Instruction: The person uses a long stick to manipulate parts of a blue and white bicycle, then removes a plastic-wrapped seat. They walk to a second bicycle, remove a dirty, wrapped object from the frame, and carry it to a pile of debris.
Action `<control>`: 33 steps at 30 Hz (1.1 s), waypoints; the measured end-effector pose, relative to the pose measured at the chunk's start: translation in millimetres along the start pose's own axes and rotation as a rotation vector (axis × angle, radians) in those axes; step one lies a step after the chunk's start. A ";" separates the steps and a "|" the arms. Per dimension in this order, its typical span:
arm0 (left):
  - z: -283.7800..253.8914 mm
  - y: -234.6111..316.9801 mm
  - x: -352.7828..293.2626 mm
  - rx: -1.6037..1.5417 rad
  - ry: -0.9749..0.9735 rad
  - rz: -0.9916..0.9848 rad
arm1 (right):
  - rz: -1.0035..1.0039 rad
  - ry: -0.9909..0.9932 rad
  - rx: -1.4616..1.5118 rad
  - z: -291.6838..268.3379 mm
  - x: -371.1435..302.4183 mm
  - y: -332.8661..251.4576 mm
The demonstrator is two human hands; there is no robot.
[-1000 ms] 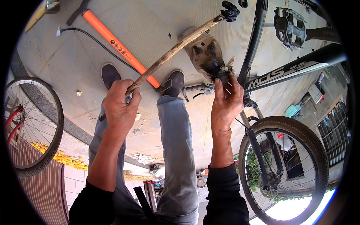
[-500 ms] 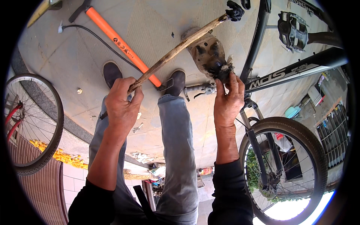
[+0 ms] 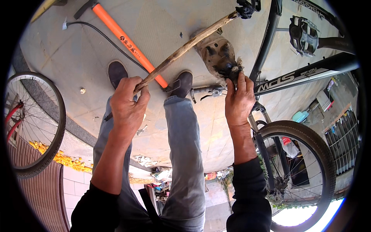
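Ideally, the left grip (image 3: 128, 103), closed round a wooden stick (image 3: 181, 54), holds its blackened tip (image 3: 244, 11) clear of the right grip (image 3: 240, 101), which pinches the ragged end of what seems a sooty plastic bottle (image 3: 216, 54) just beyond it.

Can make out black printing on the orange pump (image 3: 112, 28), running lengthwise along the barrel: first a round emblem (image 3: 123, 38), then three large characters (image 3: 129, 45), then a row of much smaller ones, too fine to read. Can see big, slanted pale capitals (image 3: 279, 80) on the thick black bicycle frame tube (image 3: 342, 60) at right, followed by smaller white lettering (image 3: 309, 71) in two lines, with the lower too tiny to read. Can also spot pale lettering (image 3: 307, 5) on another dark tube (image 3: 331, 19) at the upper right, only partly legible.
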State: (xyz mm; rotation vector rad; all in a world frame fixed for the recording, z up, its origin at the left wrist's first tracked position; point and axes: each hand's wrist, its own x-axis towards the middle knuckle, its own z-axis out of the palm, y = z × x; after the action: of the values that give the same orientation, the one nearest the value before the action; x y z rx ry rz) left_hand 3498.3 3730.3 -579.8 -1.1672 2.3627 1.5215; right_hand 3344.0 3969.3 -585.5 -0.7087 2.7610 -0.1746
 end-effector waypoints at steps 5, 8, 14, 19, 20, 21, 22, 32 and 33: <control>-1.3 -2.4 -3.6 0.035 0.001 0.038 | 0.152 -0.032 0.033 4.4 -1.2 -8.1; -1.6 -4.7 -3.9 0.028 0.023 0.048 | 0.091 -0.107 -0.041 -1.3 -2.4 -7.9; -4.5 -9.8 -10.8 0.011 0.058 0.050 | -0.231 -0.278 -0.313 -16.5 15.9 13.2; -5.4 -9.4 -12.9 0.005 0.056 0.070 | -0.295 -0.263 -0.249 -14.0 16.9 21.9; -5.8 -9.5 -13.3 -0.004 0.062 0.068 | -0.287 -0.250 -0.242 -12.3 16.1 19.8; -6.7 -9.6 -13.5 -0.013 0.068 0.067 | -0.277 -0.236 -0.235 -11.1 15.1 18.4; -8.4 -9.7 -13.6 -0.013 0.067 0.063 | -0.257 -0.228 -0.246 -9.6 12.9 18.4; -8.7 -8.9 -12.6 0.001 0.093 0.056 | 0.274 -0.093 0.157 7.7 8.8 -8.6; -9.3 -9.5 -12.4 0.013 0.100 0.054 | 0.347 -0.094 0.228 5.2 10.0 -12.8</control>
State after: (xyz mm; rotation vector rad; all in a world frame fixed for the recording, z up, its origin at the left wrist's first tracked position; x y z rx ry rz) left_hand 3516.0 3727.5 -576.6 -1.2138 2.4837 1.4951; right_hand 3343.0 3953.1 -590.5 -0.1713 2.6639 -0.3634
